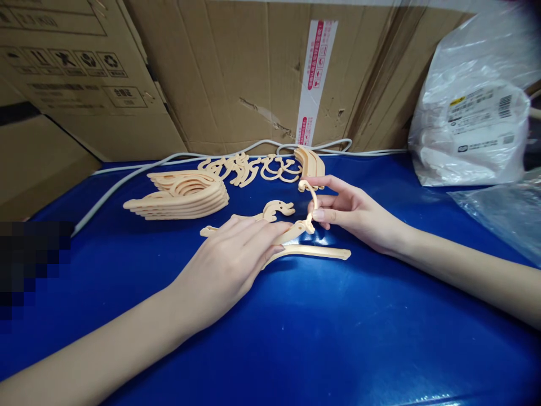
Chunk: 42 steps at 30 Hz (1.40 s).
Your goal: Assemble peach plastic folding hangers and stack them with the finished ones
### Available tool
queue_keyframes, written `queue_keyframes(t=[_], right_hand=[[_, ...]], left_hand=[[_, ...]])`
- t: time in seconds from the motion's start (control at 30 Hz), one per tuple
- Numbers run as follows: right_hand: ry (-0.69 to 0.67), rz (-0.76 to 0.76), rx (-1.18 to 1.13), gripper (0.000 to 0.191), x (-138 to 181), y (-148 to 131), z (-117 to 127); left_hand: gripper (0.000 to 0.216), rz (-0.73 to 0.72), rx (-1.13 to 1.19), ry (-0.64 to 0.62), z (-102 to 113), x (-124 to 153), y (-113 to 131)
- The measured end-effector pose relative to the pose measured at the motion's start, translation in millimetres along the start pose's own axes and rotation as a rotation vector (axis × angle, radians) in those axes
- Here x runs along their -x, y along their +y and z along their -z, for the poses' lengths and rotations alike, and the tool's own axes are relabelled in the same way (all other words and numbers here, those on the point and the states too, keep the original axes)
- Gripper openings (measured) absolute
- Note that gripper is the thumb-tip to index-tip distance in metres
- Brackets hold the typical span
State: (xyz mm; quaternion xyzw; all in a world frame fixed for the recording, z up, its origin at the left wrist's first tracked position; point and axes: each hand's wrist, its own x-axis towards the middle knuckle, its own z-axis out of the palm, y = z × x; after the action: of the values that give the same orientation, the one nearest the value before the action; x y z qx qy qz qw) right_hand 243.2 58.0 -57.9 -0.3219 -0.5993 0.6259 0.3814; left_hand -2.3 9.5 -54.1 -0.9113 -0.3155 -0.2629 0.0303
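Note:
My right hand [353,211] pinches a small curved beige plastic hook [314,197] between thumb and fingers. The hook's lower end meets the tip of a beige hanger arm [295,231]; whether they are joined I cannot tell. My left hand [226,251] is closed over that hanger arm, and its fingers cover most of it. Just in front lies a second hanger arm [315,251], partly hidden by the left fingers. Behind the left hand a flat beige piece with an animal-like outline [279,208] shows, its lower part covered.
A stack of beige hanger pieces [181,203] stands at left. Loose hooks [243,169] and stacked arms [310,163] lie at the back. A white cable [105,200] runs along cardboard boxes [236,73]. A plastic-wrapped package [473,124] sits at right on the blue surface [338,338].

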Motion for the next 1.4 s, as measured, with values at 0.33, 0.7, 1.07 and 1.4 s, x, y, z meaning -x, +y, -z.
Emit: queue_keyframes(t=[0.33, 0.7, 1.07, 1.4], right_hand=[[0.027, -0.008, 0.041, 0.052, 1.2, -2.9, -0.5], [0.051, 0.01, 0.075, 0.051, 1.8, -3.4, -2.9], [0.096, 0.079, 0.125, 0.049, 3.7, -3.7, -3.9], [0.087, 0.134, 0.179, 0.049, 3.5, -2.5, -1.8]], left_hand=[[0.031, -0.062, -0.166, 0.002, 1.5, 5.1, 0.0], [0.031, -0.094, -0.234, -0.007, 5.6, 2.4, -0.9], [0.032, -0.121, -0.259, -0.033, 9.1, 2.5, -2.9], [0.033, -0.134, -0.298, -0.032, 7.1, 0.3, -2.8]])
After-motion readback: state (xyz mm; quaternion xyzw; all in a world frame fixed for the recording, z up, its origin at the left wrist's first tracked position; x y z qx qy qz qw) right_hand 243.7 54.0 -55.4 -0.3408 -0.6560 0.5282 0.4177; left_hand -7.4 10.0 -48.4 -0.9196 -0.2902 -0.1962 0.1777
